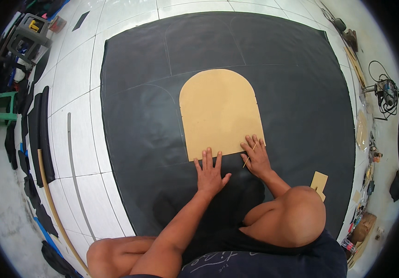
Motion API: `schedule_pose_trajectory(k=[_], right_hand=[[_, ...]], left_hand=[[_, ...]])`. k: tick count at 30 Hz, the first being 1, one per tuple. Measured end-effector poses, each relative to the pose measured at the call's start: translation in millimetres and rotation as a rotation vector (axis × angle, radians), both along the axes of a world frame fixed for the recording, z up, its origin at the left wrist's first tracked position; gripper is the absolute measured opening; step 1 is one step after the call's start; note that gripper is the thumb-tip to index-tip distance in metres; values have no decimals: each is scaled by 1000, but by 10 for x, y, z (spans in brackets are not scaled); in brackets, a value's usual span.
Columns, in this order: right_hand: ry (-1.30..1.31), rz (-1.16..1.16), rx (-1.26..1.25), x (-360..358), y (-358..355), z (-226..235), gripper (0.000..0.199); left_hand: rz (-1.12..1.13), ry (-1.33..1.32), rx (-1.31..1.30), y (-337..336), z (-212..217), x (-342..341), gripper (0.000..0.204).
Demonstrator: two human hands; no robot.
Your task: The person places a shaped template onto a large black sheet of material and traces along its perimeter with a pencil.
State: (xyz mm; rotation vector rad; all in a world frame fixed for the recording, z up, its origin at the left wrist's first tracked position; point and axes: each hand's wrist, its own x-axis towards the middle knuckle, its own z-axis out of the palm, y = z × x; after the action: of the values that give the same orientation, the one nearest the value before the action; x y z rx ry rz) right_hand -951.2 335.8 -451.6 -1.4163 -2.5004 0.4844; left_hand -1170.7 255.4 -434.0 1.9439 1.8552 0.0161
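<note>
A tan, arch-shaped template point(220, 109) lies flat on a large black sheet point(139, 120), its rounded end away from me. My left hand point(211, 173) rests with fingers spread, their tips on the template's near edge toward its left corner. Over the near right corner lies my right hand point(257, 160), fingertips pressing on the template. A thin yellowish stick point(245, 163) is tucked between the fingers of that hand; its exact kind is unclear. Pale outlines of similar arched shapes show on the black sheet left of and beyond the template.
Beside my raised right knee lies a small tan card piece point(319, 182). A long grey ruler point(73, 160), a wooden rod point(49, 199) and black rolls point(44, 134) lie left. Green point(5, 105) and grey stools point(29, 37) stand farther off. Coiled cable point(388, 99) lies right.
</note>
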Motion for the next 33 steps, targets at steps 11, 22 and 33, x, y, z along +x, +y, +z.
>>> schedule_pose_trajectory(k=[11, 22, 33], right_hand=[[19, 13, 12, 101, 41, 6, 45], [6, 16, 28, 60, -2, -27, 47], [100, -213, 73, 299, 157, 53, 43]], left_hand=[[1, -45, 41, 1, -49, 65, 99], [16, -53, 43, -24, -66, 32, 98], [-4, -80, -72, 52, 29, 112, 101]])
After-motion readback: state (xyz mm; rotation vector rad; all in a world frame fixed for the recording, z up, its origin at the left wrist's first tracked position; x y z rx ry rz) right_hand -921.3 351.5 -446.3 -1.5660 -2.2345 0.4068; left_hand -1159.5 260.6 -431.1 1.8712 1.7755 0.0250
